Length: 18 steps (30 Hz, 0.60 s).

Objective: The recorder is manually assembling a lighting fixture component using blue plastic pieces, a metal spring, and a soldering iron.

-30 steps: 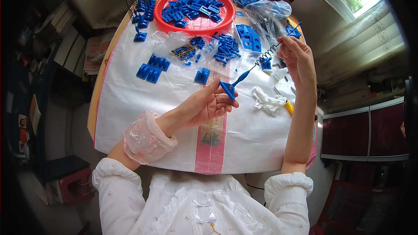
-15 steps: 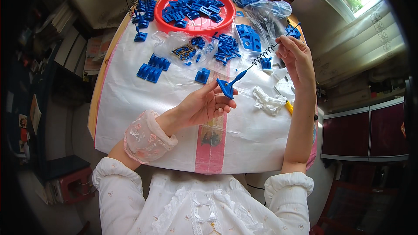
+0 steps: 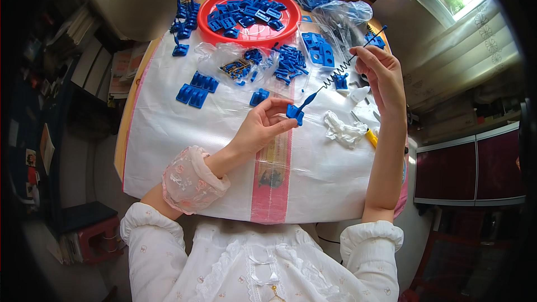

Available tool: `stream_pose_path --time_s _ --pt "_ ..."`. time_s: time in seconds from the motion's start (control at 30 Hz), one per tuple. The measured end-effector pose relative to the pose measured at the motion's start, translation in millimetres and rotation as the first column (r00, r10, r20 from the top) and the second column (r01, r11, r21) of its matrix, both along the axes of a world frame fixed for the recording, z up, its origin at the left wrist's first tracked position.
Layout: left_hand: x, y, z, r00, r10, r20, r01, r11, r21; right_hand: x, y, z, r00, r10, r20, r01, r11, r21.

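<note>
My left hand (image 3: pixel 260 127) pinches a blue plastic base (image 3: pixel 295 114) between fingers and thumb over the middle of the table. A blue stem (image 3: pixel 307 100) rises from that base and runs into a black coiled wire (image 3: pixel 335 75), slanting up to the right. Near its far end, my right hand (image 3: pixel 383 72) grips the wire with thumb and fingertips; a straight length with a dark tip sticks out beyond. Just beyond my left hand lies a loose blue base (image 3: pixel 259 97). Another blue base (image 3: pixel 340 82) stands under the coil.
At the back is a red round tray (image 3: pixel 208 32) full of blue pieces. Small blue pins (image 3: pixel 290 64) and brass-coloured parts (image 3: pixel 236 69) lie before it. Joined blue bases (image 3: pixel 197 89) sit at left, wired assemblies (image 3: pixel 184 19) behind. Crumpled white tissue (image 3: pixel 342 128) and a yellow-handled tool (image 3: pixel 371 138) are at right.
The blue base has turned in my left hand, whose fingers have shifted from open beneath it to a pinch on its side. My right hand keeps hold of the wire, almost unmoved.
</note>
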<state>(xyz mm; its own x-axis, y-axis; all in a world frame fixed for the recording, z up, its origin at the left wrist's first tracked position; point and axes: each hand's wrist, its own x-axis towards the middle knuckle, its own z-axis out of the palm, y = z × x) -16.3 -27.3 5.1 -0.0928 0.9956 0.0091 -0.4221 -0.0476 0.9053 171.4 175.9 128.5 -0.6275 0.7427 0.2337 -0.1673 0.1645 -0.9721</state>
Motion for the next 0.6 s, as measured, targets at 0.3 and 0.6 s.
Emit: stream_pose_path --time_s 0.3,0.6 --pt "2.3 -5.4 5.4 0.739 0.485 -0.467 -0.427 0.874 0.231 1.7 3.1 -0.4 0.998 0.048 0.046 -0.048 0.999 0.002" --pt "-0.5 -1.5 7.3 0.721 0.599 -0.348 -0.516 0.8 0.306 -2.1 0.1 -3.5 0.997 0.071 -0.025 -0.071 0.997 -0.034"
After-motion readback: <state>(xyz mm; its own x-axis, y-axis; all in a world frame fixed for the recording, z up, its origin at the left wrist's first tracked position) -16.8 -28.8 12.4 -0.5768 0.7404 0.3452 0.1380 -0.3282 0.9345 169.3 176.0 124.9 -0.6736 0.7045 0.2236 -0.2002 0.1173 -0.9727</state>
